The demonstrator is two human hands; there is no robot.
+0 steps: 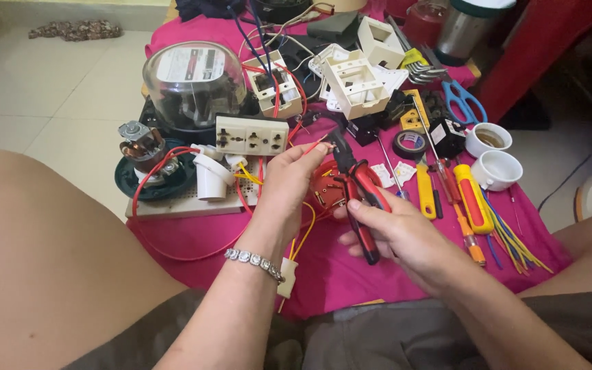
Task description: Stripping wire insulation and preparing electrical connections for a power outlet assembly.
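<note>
Pliers (pixel 354 179) in right hand (pixel 405 236) point up-left, nose at red wire (pixel 315 146)

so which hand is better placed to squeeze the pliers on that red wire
Right. The right hand already grips the red-handled pliers, whose jaws sit at the red wire end. The left hand is pinching that wire, steadying it.

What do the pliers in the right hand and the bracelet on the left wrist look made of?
Red-and-black-handled pliers: dark matte metal jaws, by their look; the handles seem rubbery plastic sleeves, matte and coloured. Silver linked bracelet: probably polished metal, maybe set with clear stones, since each link glints brightly.
</note>
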